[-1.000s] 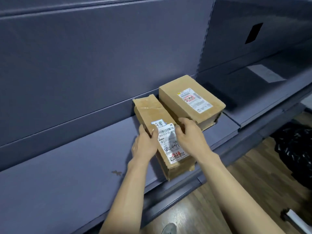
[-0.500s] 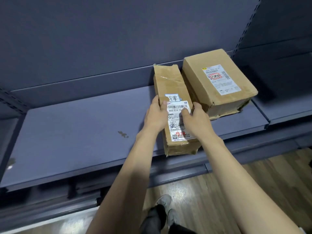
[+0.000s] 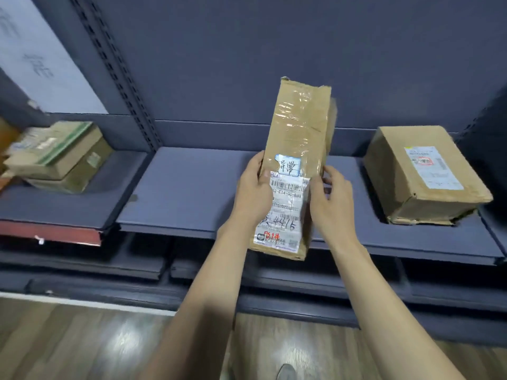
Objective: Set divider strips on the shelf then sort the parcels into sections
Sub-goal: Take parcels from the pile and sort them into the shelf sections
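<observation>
Two hands: left hand [image 3: 253,192] and right hand [image 3: 330,198] flank one narrow parcel [image 3: 295,165], equally near it.
Left fingers: curled round the parcel's left edge, thumb on the label.
Right fingers: loosely bent at the right edge, touching it; firmness of hold unclear.
Parcel: lifted off the shelf [image 3: 186,187], tilted up, long axis running away from the person toward the back panel.
Neighbours: a wider box [image 3: 422,174] well apart to the right; stacked boxes [image 3: 60,157] far left.
Dividers: none visible.
Likely next: lower it lengthwise onto the bare stretch between.

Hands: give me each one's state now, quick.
Left hand: grips the narrow parcel.
Right hand: holds the same parcel's right edge.
</observation>
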